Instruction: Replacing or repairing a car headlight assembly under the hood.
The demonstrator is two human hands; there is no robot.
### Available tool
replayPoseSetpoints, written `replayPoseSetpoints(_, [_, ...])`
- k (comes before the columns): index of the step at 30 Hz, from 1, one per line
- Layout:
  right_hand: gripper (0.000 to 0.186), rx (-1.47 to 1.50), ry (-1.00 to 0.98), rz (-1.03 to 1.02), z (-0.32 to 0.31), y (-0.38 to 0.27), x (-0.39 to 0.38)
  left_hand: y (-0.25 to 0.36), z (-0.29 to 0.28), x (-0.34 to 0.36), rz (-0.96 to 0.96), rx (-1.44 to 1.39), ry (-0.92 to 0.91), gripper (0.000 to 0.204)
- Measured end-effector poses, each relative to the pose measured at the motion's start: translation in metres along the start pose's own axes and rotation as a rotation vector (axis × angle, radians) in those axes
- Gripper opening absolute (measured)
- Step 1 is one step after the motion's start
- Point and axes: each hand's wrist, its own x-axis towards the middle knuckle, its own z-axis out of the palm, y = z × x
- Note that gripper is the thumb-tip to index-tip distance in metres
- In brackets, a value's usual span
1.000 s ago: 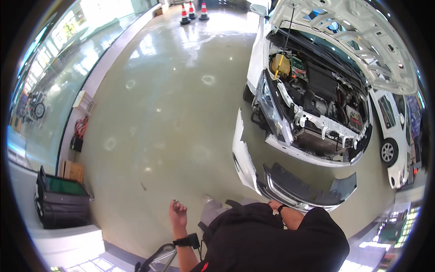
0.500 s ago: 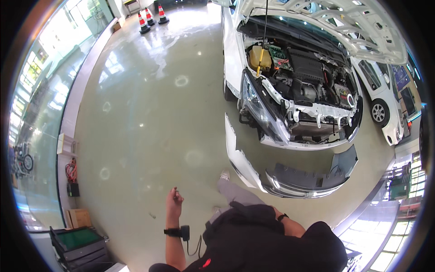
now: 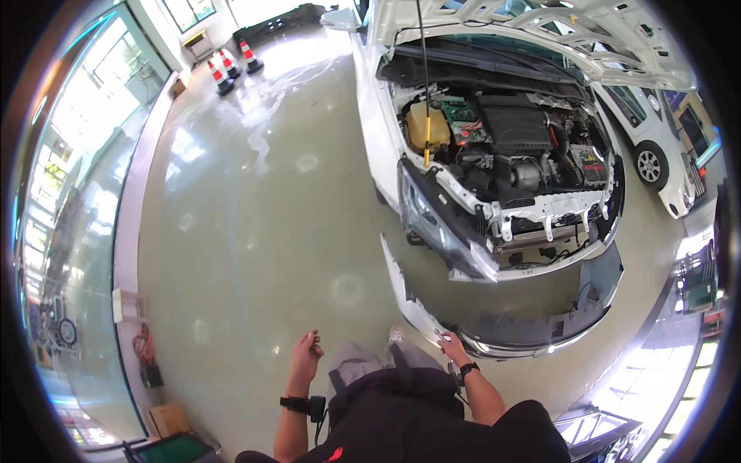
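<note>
My left hand [image 3: 306,352] is held out over the floor with its fingers curled closed; whatever they hold, if anything, is too small to make out. In my right hand [image 3: 455,352] is a slim silver metal tool [image 3: 441,335], its far end poking past the fingers. That hand appears over the left part of a detached front bumper [image 3: 417,312], which lies on the floor below a white car. Above it the car's engine bay [image 3: 509,131] is exposed under the raised hood [image 3: 556,35], with the headlight [image 3: 440,216] still fitted.
A thin prop rod [image 3: 424,85] stands at the engine bay's left side. Traffic cones [image 3: 247,58] stand far left. A second white car [image 3: 650,162] is parked at the right. Along the left wall are a red cable coil [image 3: 143,345], a cardboard box [image 3: 168,420] and a dark tool cart [image 3: 177,450].
My right hand has come into view from behind my body, showing the silver tool. My head view has shifted and I stand more squarely before the bumper. The left hand stays curled.
</note>
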Motion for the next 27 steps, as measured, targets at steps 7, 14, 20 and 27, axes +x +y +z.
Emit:
replayPoseSetpoints(7, [0.039,0.134,0.246,0.095,-0.014,0.017,0.001,0.011,0.020,0.085,-0.189,0.151,-0.270,0.015])
replayPoseSetpoints(14, [0.035,0.134,0.680,0.292,0.046,0.171,-0.043,0.050,0.095,0.167,-0.331,0.252,-0.429,0.017])
replayPoseSetpoints(20, [0.040,0.506,0.263,0.588,0.152,0.086,-0.115,0.106,0.128,0.240,-0.177,0.439,-0.534,0.019])
replayPoseSetpoints(27, [0.039,0.550,0.466,0.472,0.220,0.047,-0.129,0.092,0.162,0.282,-0.363,0.475,-0.542,0.019])
